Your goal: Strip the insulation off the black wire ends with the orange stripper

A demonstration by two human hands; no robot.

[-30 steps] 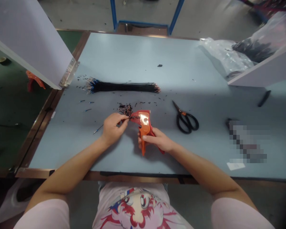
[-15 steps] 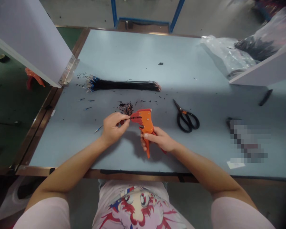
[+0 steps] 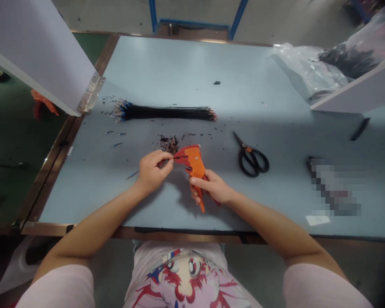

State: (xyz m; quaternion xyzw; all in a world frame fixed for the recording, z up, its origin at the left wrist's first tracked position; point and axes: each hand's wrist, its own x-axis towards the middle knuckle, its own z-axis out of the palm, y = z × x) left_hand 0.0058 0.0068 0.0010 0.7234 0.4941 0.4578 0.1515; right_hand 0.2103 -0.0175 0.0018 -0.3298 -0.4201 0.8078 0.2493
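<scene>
My left hand (image 3: 154, 171) pinches a thin black wire (image 3: 132, 175), whose blue-tipped end sticks out to the left below the palm. The wire's other end meets the red jaws of an orange wire stripper (image 3: 195, 160). Wrapped round the stripper's handles is my right hand (image 3: 211, 187), thumb on the near side. Just behind the jaws lies a small heap of black and coppery scraps (image 3: 168, 144). Farther back, a long bundle of black wires (image 3: 167, 112) rests on the table, with blue ends at the left and bare copper ends at the right.
Black-handled scissors (image 3: 252, 158) lie right of my right hand. Loose wire pieces (image 3: 117, 144) are scattered at the left. Clear plastic bags (image 3: 311, 70) stand behind a white panel at the back right; another white panel (image 3: 51, 51) rises at the left. A blurred object (image 3: 333, 186) lies at the right.
The wire stripper has shifted slightly left and tilted, its handles seemingly closer together. My left hand stays almost in place with the wire. The view has moved a little.
</scene>
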